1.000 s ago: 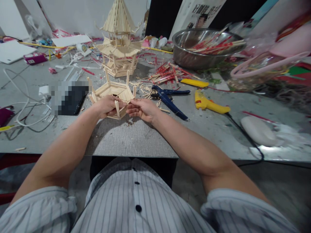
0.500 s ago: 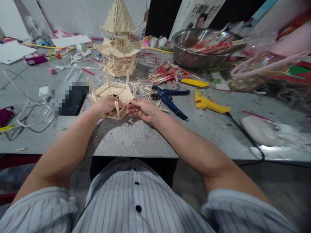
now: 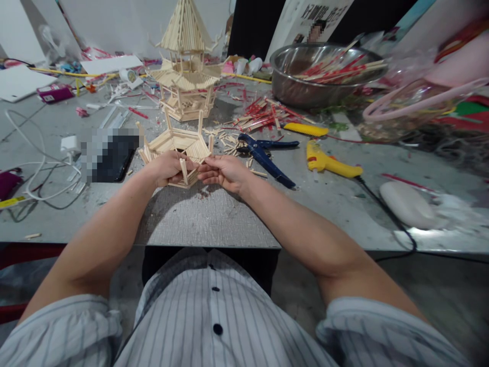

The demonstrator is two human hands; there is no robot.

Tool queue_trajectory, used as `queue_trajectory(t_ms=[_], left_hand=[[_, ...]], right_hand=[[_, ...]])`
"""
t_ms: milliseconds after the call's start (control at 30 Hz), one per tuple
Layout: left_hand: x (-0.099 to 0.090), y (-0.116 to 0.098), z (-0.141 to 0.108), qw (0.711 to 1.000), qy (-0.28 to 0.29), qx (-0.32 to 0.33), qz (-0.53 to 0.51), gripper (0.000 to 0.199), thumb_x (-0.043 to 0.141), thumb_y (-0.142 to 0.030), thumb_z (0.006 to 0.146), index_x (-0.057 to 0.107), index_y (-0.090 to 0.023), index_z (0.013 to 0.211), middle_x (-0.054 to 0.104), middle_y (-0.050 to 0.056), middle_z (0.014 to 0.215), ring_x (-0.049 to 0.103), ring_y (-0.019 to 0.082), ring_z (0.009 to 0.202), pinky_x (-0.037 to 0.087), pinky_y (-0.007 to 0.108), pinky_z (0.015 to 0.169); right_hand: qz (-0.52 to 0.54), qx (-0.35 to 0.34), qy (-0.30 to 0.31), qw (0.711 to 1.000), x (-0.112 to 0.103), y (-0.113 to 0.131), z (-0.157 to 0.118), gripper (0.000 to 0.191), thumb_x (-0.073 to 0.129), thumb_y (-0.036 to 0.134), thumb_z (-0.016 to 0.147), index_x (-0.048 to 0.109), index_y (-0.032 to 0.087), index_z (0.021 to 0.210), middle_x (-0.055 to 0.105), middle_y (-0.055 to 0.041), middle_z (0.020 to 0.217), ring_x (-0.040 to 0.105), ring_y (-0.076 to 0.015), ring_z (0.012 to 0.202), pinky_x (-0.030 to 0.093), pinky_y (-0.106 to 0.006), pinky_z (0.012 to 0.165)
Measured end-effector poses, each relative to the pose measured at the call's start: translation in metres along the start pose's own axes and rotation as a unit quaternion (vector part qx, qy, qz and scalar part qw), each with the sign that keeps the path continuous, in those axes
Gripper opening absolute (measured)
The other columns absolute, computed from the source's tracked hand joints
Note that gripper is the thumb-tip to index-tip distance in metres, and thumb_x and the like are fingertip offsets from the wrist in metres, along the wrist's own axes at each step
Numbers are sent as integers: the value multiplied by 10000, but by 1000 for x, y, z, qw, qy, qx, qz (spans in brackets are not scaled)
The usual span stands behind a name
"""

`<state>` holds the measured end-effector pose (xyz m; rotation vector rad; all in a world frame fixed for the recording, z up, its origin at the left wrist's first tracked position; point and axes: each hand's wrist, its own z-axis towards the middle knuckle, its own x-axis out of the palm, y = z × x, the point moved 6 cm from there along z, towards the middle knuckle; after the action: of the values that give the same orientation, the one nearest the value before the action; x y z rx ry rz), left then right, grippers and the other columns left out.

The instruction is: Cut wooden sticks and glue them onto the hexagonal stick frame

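stick frame: the six-sided stick frame (image 3: 193,144), ringed with short upright posts, was on the grey table (image 3: 206,219) in front of the person, just ahead of the finished-looking pagoda (image 3: 187,81).
left hand: the left hand (image 3: 168,167) was gripping the frame's near side, fingers curled in behind the near post (image 3: 185,172).
right hand: the right hand (image 3: 225,172) was pinching at the near right edge, thumb and forefinger together, other fingers loosely bent; whether a separate stick sat between them could not be told.
step: probably a short piece was being seated or steadied along that near right side.
next move: it seemed to call for keeping the joint still and square, then letting go gently so nothing shifted.
glue gun: the yellow glue gun (image 3: 332,162) lay to the right, untouched, past the blue cutter (image 3: 263,158).
cut sticks: short cut sticks (image 3: 228,143) lay scattered just behind the right hand.
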<state>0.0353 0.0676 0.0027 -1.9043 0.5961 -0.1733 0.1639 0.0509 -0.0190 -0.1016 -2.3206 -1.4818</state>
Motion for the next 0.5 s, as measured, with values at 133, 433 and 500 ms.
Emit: queue_trajectory(t_ms=[133,433,500], left_hand=[[0,0,1,1000,2,4,-2,310,727,-254,776,538,-129,565,423,-51,357,306,13,257,146,188,343],[0,1,0,1000,1,-7,8,308,729,-236,769,515,-131,575,422,-59,354,309,11,259,158,188,334],[0,1,0,1000,-4,-6,8,311,734,-237,762,512,-132,571,420,-59,352,310,11,262,149,195,340]], right_hand=[[1,-2,0,1000,-1,0,1,264,428,125,968,553,133,735,670,-1,581,658,-103,485,540,-188,466],[0,-2,3,1000,0,0,-1,254,427,127,970,549,127,747,662,-4,582,650,-95,486,530,-180,470],[1,-2,4,1000,1,0,-1,273,410,137,977,547,130,740,658,-5,577,648,-95,487,531,-183,471]])
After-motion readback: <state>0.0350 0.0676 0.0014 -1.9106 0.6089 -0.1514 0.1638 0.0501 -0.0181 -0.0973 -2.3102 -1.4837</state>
